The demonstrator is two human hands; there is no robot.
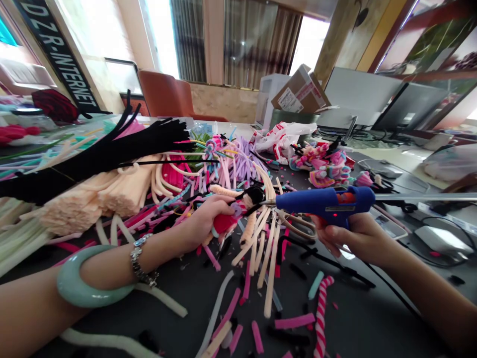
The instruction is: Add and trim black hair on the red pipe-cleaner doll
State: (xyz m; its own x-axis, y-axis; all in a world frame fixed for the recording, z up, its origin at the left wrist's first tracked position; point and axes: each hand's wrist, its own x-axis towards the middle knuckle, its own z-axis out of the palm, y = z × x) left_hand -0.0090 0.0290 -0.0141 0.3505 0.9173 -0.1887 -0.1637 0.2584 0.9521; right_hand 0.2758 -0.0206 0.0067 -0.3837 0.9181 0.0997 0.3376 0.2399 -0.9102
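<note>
Bare dark strip of tabletop [357,318] at lower right, black cable [393,291] across it, scissors [298,226] blocking between the hands, fuzzy-stem bundles [93,199] walling off the left, cardboard box [303,92] behind.

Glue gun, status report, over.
Right hand holding blue glue gun, red light lit, nozzle close to the small fuzzy piece. Left hand gripping that piece. Loose beige stems crowd the space below the nozzle.

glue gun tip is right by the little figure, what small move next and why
Probably a light trigger squeeze: the right hand aims the glue gun's nozzle at the figure's dark top, and the left hand steadies it.
</note>
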